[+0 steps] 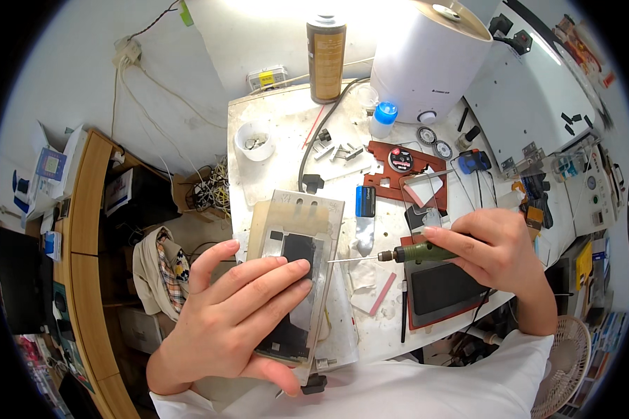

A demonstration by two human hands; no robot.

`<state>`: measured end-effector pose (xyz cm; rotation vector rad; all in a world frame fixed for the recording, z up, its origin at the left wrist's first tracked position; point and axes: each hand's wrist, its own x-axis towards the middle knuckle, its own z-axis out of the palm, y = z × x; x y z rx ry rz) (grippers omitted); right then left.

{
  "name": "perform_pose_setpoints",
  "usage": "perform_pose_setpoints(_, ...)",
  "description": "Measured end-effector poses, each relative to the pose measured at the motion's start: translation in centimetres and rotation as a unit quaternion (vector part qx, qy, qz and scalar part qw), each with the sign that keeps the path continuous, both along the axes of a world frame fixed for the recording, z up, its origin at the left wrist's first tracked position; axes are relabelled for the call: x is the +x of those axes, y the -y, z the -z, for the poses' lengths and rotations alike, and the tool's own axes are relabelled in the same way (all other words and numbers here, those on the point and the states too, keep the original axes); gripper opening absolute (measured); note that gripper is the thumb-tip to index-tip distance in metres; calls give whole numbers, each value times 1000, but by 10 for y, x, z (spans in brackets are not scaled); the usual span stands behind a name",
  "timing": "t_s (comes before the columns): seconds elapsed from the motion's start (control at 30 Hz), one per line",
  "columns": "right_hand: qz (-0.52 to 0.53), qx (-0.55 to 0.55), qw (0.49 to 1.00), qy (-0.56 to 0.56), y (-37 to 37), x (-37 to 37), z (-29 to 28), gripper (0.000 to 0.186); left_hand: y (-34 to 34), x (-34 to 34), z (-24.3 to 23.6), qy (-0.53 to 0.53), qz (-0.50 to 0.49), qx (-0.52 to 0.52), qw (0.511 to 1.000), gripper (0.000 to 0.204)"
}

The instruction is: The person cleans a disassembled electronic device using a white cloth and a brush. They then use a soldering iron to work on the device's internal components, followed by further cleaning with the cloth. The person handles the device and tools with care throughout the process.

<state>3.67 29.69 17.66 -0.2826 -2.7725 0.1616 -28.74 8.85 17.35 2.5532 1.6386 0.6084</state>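
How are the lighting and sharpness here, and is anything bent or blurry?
All in the head view: the wall at top centre is washed out by bright light; the wooden cabinet at left bows with fisheye distortion; the corners go black; the right hand and green tool look fairly sharp, while small items near the right rim look soft.

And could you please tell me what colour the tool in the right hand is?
The tool is mostly dark green, seen best in the head view.
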Motion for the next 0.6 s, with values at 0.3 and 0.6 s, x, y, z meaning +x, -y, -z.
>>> perform_pose_setpoints(0.3,23,9,1000,-12,10,-1,2,54,1,0,0,-8,3,8,1000,110)
perform_pose_setpoints(0.6,0,24,1000,-5,28,3,2,55,2,-1,3,-5,5,14,1000,112)
